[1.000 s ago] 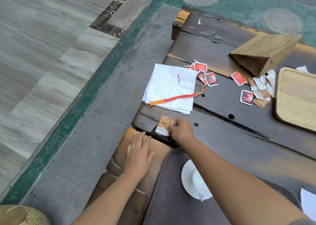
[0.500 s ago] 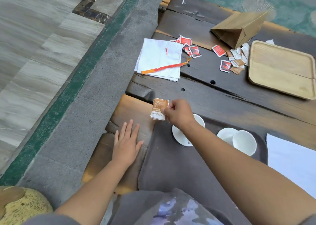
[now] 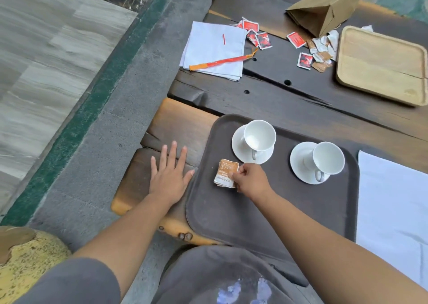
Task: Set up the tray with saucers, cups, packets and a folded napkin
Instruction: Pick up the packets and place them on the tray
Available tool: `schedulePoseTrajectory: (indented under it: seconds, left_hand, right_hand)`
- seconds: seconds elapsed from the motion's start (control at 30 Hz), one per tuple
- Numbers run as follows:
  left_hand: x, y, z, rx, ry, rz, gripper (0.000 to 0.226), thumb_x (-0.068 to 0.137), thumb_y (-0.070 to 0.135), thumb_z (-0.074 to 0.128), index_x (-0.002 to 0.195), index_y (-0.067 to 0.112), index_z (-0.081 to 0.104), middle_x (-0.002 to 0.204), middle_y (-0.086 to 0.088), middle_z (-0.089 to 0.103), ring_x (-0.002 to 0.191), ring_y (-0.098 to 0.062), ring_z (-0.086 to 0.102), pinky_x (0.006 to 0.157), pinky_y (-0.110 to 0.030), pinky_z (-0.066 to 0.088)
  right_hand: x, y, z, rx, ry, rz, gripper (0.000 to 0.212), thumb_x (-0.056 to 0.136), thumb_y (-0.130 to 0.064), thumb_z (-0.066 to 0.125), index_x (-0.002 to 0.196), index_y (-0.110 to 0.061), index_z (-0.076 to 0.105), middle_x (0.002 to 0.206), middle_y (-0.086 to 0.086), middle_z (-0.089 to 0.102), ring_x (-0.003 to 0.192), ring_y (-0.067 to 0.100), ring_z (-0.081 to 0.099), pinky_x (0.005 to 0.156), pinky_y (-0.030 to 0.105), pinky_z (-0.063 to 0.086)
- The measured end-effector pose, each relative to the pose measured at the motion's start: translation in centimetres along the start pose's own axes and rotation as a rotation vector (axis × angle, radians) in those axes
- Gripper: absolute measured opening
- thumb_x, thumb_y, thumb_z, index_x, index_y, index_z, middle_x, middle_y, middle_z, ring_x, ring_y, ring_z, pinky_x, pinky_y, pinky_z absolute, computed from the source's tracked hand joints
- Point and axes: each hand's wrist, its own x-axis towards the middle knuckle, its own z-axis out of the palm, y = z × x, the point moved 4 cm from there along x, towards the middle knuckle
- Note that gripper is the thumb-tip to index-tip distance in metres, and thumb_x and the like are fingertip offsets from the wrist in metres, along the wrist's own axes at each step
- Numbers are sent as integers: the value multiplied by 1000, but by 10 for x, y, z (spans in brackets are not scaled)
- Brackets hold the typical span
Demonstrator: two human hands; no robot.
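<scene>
Pinched between thumb and curled fingers of the right hand [image 3: 251, 180], at the edge nearest the knuckles: what looked like a thin stack of brown-and-white packets [image 3: 225, 173]. Held low over the left part of the dark tray [image 3: 231, 215], perhaps already touching it; contact not resolvable.

Just beyond the grip: a white cup [image 3: 259, 135] upright on its saucer [image 3: 239, 147], the saucer's rim close to the fingers. Farther to the right of the grip, well apart from it: a second cup [image 3: 328, 157] on a second saucer [image 3: 300, 163].

To the left of the grip, off the tray: left hand [image 3: 170, 176], spread flat with straight fingers on the wooden bench [image 3: 176, 123], thumb just beside the tray's rim, holding nothing.

Far right of the grip, past the tray's rim: a white napkin [image 3: 393, 199], laid flat. Well beyond the grip, on the dark table [image 3: 301, 109]: a napkin stack [image 3: 215, 49] under an orange strip, loose red packets [image 3: 261, 40], a brown paper bag [image 3: 324, 9] on its side, a pale wooden tray [image 3: 379, 65].

Handling, as judged:
- Very light, thin and limp; corners already somewhat crumpled.
- Liable to fan apart or slide on any slackening of the pinch.
- Best taken across the whole stack at one edge, thumb above and fingertips below, much as shown.
- Needed only light pressure; at risk of creasing or bursting under a hard squeeze.
- Best lowered flat and let go only once resting on the tray, with knuckles kept clear of the fragile cup just beyond.
</scene>
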Motion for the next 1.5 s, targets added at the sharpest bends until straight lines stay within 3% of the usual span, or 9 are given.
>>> schedulePoseTrajectory:
  seconds: [0.23,0.47,0.57,0.8,1.03,1.2,1.5]
  left_hand:
    - [4,-1,10,-27,-3,4,71,97,63,7,155,33,-20,161,3,-33,150,-26,-26,118,-58,-10]
    - [5,-2,12,-34,12,3,71,98,63,11,155,34,-19,163,3,-30,151,-25,-25,119,-59,-8]
    - [5,-2,12,-42,4,5,71,98,62,14,155,33,-17,163,3,-29,151,-24,-26,119,-59,-8]
    - [5,-1,11,-44,4,1,72,99,61,17,156,32,-14,164,2,-27,151,-25,-25,119,-59,-8]
    - [5,-1,10,-42,-10,-2,72,98,62,16,157,31,-14,164,2,-27,150,-25,-26,119,-60,-7]
    - [4,-1,9,-44,-24,-3,73,98,62,16,157,31,-14,163,1,-28,150,-25,-26,118,-60,-7]
    - [4,-2,10,-25,-18,2,73,97,64,12,156,32,-17,163,1,-29,150,-25,-27,118,-60,-8]
  right_hand:
    - [1,31,4,-12,-8,52,35,87,-20,73,64,-15,47,60,4,58,59,25,54,74,49,58]
    - [-2,41,6,-79,3,40,29,87,-21,72,68,-13,52,65,6,61,63,28,58,72,44,57]
    - [-4,41,5,-132,14,29,23,88,-20,69,72,-10,56,70,8,65,75,34,68,70,42,56]
    - [-6,41,3,-212,23,56,23,87,-19,66,69,-14,51,78,12,71,79,33,68,68,38,54]
    - [-8,48,1,-166,33,99,21,85,-20,65,70,-11,54,79,17,72,78,36,71,72,47,60]
    - [-11,47,3,-197,45,95,18,81,-24,60,77,-7,57,76,12,72,76,33,70,71,44,59]
    - [-12,55,4,-183,94,49,19,81,-33,62,84,-23,46,85,1,69,79,27,68,70,38,55]
